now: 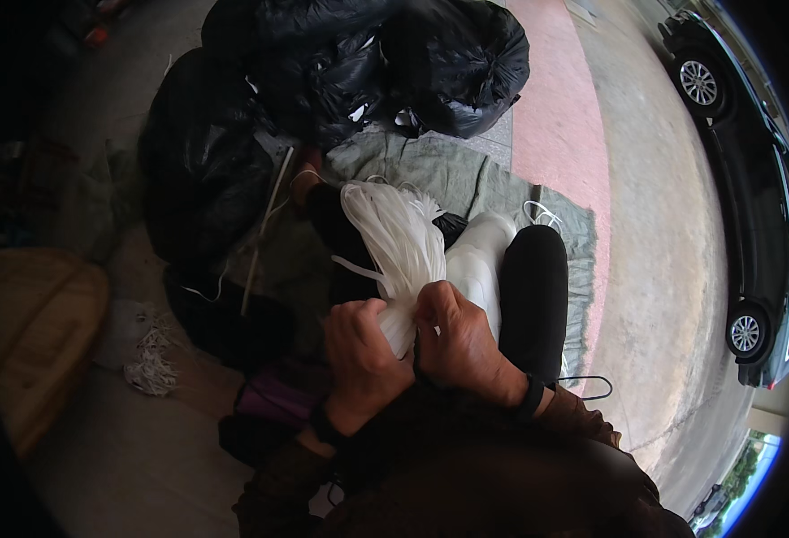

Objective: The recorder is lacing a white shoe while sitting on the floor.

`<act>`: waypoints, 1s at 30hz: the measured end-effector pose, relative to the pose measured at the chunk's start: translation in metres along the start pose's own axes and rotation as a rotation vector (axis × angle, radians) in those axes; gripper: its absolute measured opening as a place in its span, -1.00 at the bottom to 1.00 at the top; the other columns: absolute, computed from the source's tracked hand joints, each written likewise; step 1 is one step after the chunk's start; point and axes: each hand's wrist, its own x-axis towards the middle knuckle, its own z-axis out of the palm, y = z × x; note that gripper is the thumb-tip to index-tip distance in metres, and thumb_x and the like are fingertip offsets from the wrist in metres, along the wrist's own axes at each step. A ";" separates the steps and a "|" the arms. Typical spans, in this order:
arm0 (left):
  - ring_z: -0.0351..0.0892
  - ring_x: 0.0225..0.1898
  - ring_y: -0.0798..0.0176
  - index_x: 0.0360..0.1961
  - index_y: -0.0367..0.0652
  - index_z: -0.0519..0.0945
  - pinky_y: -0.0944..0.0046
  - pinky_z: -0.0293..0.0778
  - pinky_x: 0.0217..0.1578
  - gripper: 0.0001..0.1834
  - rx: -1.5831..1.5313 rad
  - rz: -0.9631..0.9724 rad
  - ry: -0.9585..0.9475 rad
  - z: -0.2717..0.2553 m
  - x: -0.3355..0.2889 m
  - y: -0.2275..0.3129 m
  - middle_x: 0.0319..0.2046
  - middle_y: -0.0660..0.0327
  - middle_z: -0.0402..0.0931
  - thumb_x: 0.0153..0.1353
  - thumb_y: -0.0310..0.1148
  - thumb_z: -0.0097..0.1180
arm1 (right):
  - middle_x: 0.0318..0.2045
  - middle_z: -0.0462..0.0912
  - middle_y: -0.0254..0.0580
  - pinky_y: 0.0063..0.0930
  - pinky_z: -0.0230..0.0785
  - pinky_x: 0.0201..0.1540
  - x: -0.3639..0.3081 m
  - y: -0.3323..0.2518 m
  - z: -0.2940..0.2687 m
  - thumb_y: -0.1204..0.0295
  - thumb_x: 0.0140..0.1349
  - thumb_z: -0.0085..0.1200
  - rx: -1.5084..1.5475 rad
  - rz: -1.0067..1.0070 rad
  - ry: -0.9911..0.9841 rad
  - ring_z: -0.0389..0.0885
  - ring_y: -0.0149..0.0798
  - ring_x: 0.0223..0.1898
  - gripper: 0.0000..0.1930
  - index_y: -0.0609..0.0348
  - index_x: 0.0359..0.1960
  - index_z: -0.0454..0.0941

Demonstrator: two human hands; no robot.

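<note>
A thick bundle of white, glossy plastic strips lies across my lap, its loose ends fanned toward the far side. My left hand is closed around the near end of the bundle from its left side. Close beside it, my right hand is closed too, its fingers pinched against the bundle's near end. A single strip juts out to the left just beyond my left hand. Right of the bundle, a smooth white plastic-looking roll or wrap rests against my right leg. My fingers hide where the strips are gripped.
Several stuffed black garbage bags stand at the far side and left. A grey-green cloth lies under my legs. A thin stick leans at the left, near a wooden board and a white tangle of strips. A dark car is at the far right.
</note>
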 end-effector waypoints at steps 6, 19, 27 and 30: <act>0.42 -0.26 -0.13 -0.09 -0.29 0.36 -0.05 0.33 -0.26 -0.40 -0.025 0.058 0.030 0.008 -0.011 0.000 -0.24 -0.04 0.39 -0.21 -0.51 0.37 | -0.40 0.53 -0.07 -0.16 0.51 -0.46 0.014 -0.004 -0.012 0.53 0.03 0.26 -0.020 -0.001 -0.032 0.64 0.03 -0.43 -0.77 0.22 -0.32 0.46; 0.42 -0.24 -0.16 -0.12 -0.31 0.41 -0.09 0.34 -0.19 -0.43 0.081 -0.067 -0.050 0.003 -0.004 0.004 -0.18 -0.04 0.42 -0.23 -0.49 0.37 | -0.42 0.64 -0.18 -0.46 0.46 -0.48 0.029 0.017 -0.006 0.73 0.06 0.14 0.026 -0.221 -0.028 0.64 -0.27 -0.51 -0.83 0.25 -0.31 0.59; 0.42 -0.28 -0.11 -0.15 -0.39 0.45 -0.02 0.39 -0.23 -0.51 0.012 0.206 -0.227 0.010 -0.012 -0.002 -0.26 -0.07 0.45 -0.25 -0.54 0.13 | -0.50 0.67 -0.17 -0.46 0.46 -0.46 0.051 0.027 -0.017 0.71 0.03 0.21 0.142 -0.138 -0.064 0.62 -0.34 -0.55 -0.88 0.27 -0.39 0.63; 0.42 -0.30 -0.09 -0.18 -0.43 0.47 -0.02 0.39 -0.23 -0.54 0.008 0.325 -0.232 0.006 -0.015 -0.007 -0.27 -0.10 0.45 -0.23 -0.51 0.08 | -0.55 0.69 -0.11 -0.37 0.53 -0.41 0.061 0.034 -0.005 0.66 0.01 0.24 0.164 -0.101 -0.189 0.73 -0.19 -0.48 -0.91 0.25 -0.43 0.65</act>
